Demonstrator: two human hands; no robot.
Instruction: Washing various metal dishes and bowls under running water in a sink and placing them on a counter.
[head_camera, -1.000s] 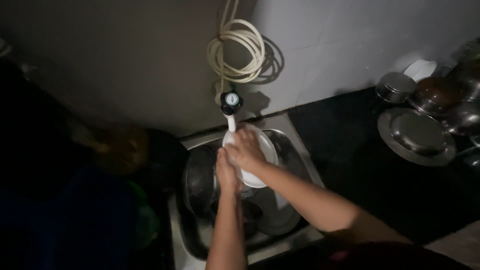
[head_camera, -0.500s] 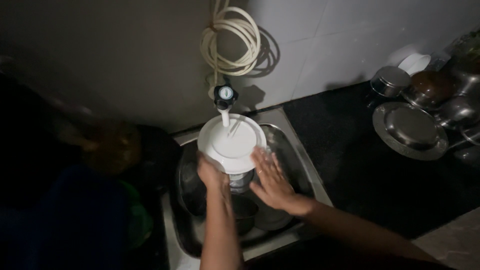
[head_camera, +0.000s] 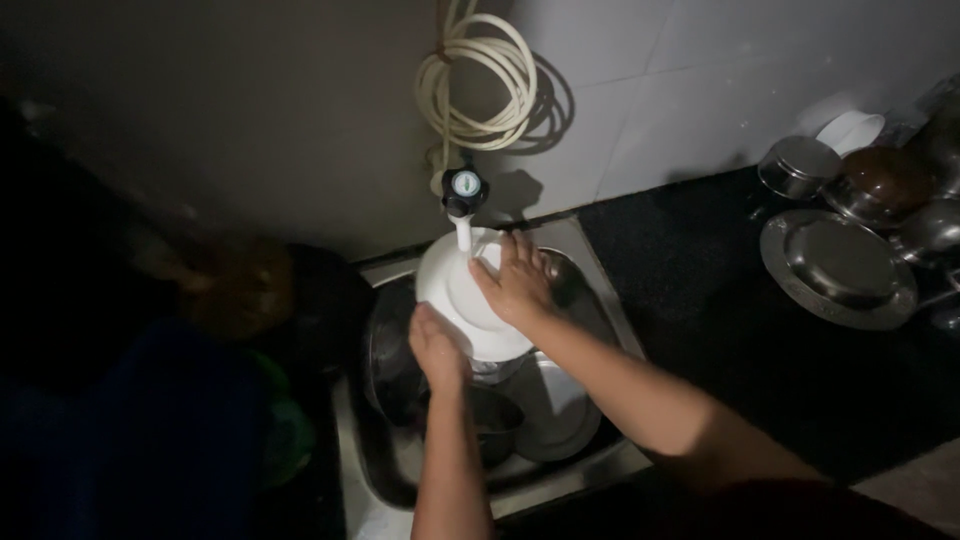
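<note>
Right now the fingers of the right hand lie spread flat across the face of a white plate, pressing on it rather than curling round it. The left hand grips the plate's lower rim from below, its fingers closed around the edge and mostly hidden behind the plate. Between the 2 hands the plate is held tilted, above the sink and directly under the tap, whose thin stream of water lands on the plate's upper part.

Below the plate, inside the sink, lie more dishes: another white plate towards the right and dark metal vessels on the left, too dim to tell apart. A coil of pale hose hangs on the white tiled wall just above the tap.

To the right of the sink runs a dark surface. At its far right end stand steel dishes: a wide flat steel plate, a small steel bowl, a brown pot and a white bowl behind them. Left of the sink the scene is almost black, with only a yellowish shape and a blue one showing.
</note>
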